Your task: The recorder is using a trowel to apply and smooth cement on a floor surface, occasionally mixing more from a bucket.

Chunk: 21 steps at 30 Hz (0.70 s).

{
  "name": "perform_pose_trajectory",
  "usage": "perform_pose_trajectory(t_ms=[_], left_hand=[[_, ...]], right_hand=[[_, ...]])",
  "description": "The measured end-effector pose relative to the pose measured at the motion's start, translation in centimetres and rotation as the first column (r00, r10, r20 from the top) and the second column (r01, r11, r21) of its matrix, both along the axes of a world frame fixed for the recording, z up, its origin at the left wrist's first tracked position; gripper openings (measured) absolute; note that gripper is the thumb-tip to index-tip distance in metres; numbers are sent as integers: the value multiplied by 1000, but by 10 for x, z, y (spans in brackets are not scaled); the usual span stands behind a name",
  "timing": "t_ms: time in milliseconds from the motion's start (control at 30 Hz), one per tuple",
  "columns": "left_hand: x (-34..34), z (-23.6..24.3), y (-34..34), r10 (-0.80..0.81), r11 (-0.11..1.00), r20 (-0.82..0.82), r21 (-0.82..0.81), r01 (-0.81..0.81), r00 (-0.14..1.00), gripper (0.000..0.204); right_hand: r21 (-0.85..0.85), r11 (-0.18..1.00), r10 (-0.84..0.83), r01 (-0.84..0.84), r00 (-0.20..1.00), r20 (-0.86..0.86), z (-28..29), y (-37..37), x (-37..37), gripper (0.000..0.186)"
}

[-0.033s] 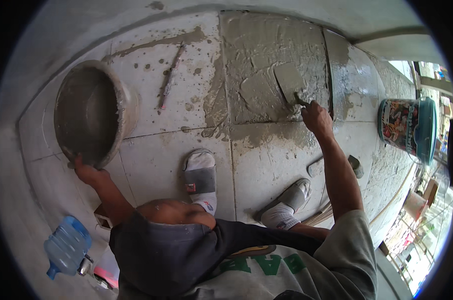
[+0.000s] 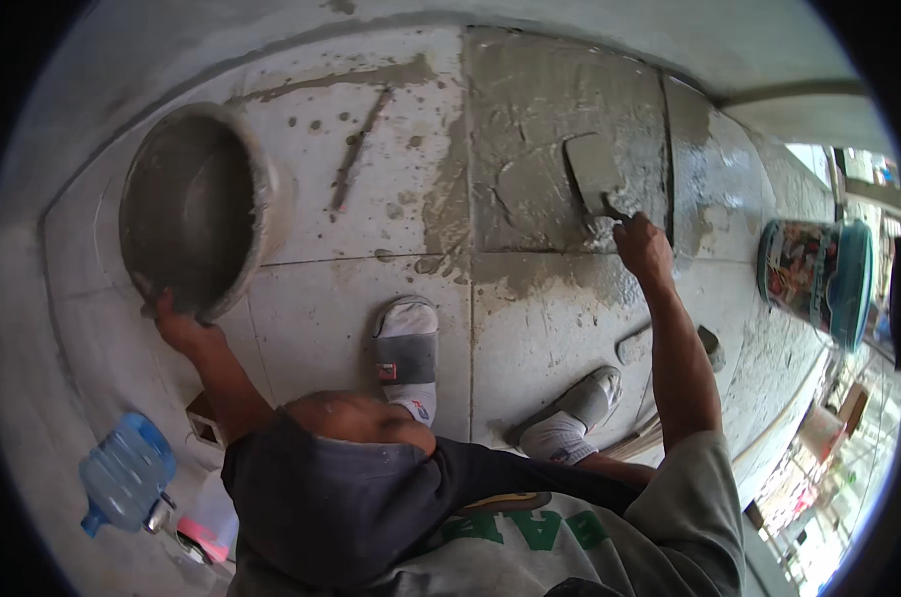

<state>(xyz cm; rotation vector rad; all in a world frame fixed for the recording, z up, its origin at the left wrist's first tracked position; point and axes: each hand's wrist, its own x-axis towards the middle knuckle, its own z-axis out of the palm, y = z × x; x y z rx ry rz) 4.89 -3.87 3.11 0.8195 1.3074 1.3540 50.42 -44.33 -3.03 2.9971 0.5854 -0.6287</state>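
Note:
My right hand (image 2: 644, 247) is closed round the handle of a trowel (image 2: 594, 167). The trowel's flat, grey-coated blade lies against a patch of wet cement (image 2: 530, 95) spread over a floor tile. At the left, my left hand (image 2: 184, 326) grips the near rim of a round basin (image 2: 265, 199), its fingertips over the edge. Grey residue coats the basin's inside. Between basin and cement, a thin, splattered stick (image 2: 361, 149) rests on the tiles.
A clear blue water jug (image 2: 127, 473) lies at the lower left, near a hollow block (image 2: 204, 420). A printed bucket with a teal lid (image 2: 816, 279) is at the right. My slippered feet (image 2: 408, 343) stand on the tiles. Walls border the far and left sides.
The whole view has shifted slightly, moving most things a little to the right in the picture. Both hands keep their holds, and the trowel stays at about the same spot on the cement.

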Motion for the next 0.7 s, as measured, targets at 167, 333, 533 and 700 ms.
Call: perform_pose_trajectory(t_ms=[167,333,533,700], left_hand=[[17,-7,3,56,996,93,-75,-49,994,52],[26,16,-10,123,991,36,52,-125,992,47],[63,43,6,-25,987,-32,157,29,999,58],[59,50,18,-74,981,-174,164,103,982,60]], right_hand=[[-41,992,128,-121,965,231,11,-11,8,28],[-47,995,102,-93,957,270,27,17,-5,28],[-191,971,165,-145,982,94,54,51,23,30],[141,916,341,-376,914,221,143,149,-7,33]])
